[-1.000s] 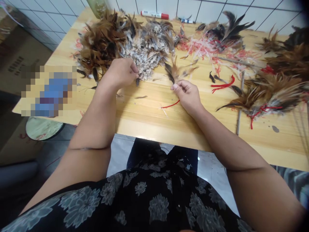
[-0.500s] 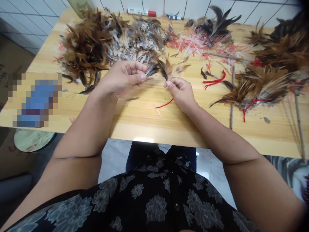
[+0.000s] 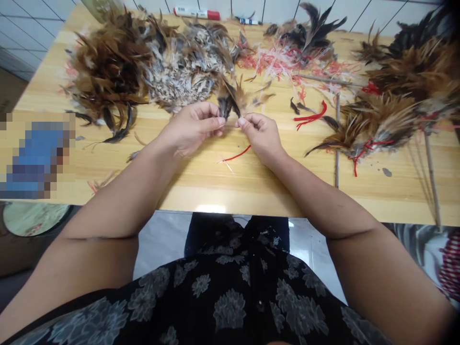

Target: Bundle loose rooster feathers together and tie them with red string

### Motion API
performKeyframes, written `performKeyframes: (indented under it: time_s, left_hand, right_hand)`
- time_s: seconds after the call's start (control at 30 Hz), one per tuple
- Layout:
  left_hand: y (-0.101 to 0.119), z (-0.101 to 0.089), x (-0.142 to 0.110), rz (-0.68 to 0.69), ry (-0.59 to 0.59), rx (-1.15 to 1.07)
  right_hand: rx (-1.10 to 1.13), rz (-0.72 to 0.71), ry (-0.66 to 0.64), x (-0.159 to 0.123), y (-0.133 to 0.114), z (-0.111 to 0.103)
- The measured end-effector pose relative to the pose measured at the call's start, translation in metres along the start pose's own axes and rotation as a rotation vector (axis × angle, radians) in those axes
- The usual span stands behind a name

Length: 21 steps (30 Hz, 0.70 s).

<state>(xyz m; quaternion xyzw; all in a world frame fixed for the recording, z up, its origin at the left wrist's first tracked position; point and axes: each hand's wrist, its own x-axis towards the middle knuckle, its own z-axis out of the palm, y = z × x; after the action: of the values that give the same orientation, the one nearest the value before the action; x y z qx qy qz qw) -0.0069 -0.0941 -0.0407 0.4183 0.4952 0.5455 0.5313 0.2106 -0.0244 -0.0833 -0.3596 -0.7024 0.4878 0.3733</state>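
Observation:
My left hand [image 3: 203, 125] pinches a small dark feather [image 3: 225, 104] between thumb and fingertips, its tip pointing up. Close beside it, my right hand [image 3: 261, 134] is closed on the base of some brown and black feathers [image 3: 239, 98], which fan upward. The two held lots nearly touch above the table. Just below my hands a short red string [image 3: 237, 153] lies on the wood. Beyond my left hand spreads a large pile of brown feathers [image 3: 108, 62] and grey-white fluffy feathers [image 3: 183, 76].
To the right lie a feather bundle tied with red string [image 3: 370, 120], thin sticks [image 3: 337, 143] and more brown feathers [image 3: 424, 72]. Pink and white string scraps [image 3: 276, 62] and a red-capped marker [image 3: 196, 13] are at the back. A blurred-out blue item [image 3: 38, 158] lies at the left.
My left hand has turned its feather from sideways to upright and brought it against those in my right hand. The whole view has shifted slightly.

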Motion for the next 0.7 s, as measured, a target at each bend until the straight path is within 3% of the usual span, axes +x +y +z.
performKeyframes:
  time_s: [0.3,0.53,0.7]
  left_hand:
    - [-0.003,0.025,-0.003,-0.029,0.004,-0.088]
    - [-0.017,0.022,0.002,0.113,-0.012,0.01]
    - [-0.015,0.022,0.001,0.109,-0.056,0.044]
  right_hand:
    - [0.023,0.009,0.024,0.003,0.002,0.004]
    - [0.069,0.033,-0.043,0.006,0.0,0.005]
    - [0.066,0.04,-0.064,0.008,0.001,0.005]
